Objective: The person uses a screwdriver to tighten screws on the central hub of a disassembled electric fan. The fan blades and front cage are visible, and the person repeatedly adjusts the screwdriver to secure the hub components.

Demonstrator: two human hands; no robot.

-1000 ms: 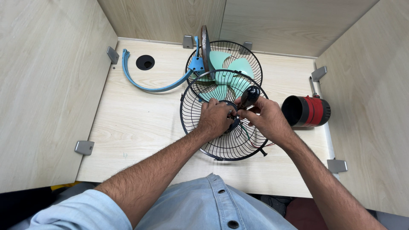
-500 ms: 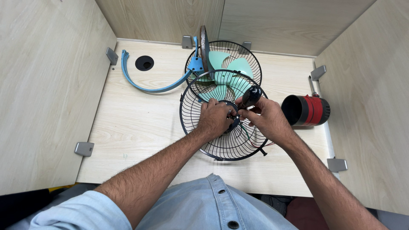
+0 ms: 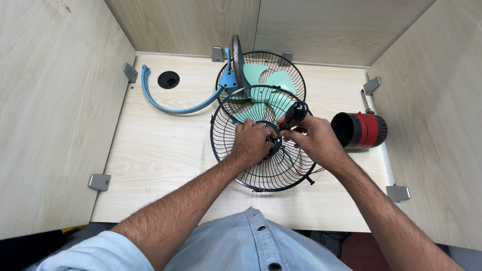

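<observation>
Left hand grips the hub of the black wire fan guard; right hand closes on a black-handled screwdriver. Good practice: steady the guard flat on the desk with the tip square.

black wire guard, mint blades, red cylinder

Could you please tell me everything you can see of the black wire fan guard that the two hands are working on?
The black wire fan guard is a round, domed grille of thin dark metal-looking spokes running from a small centre hub to an outer rim. It lies tilted on the light wooden desk, its far edge overlapping the second guard that holds the pale green blades. The left hand and right hand both rest on it at the hub.
</observation>
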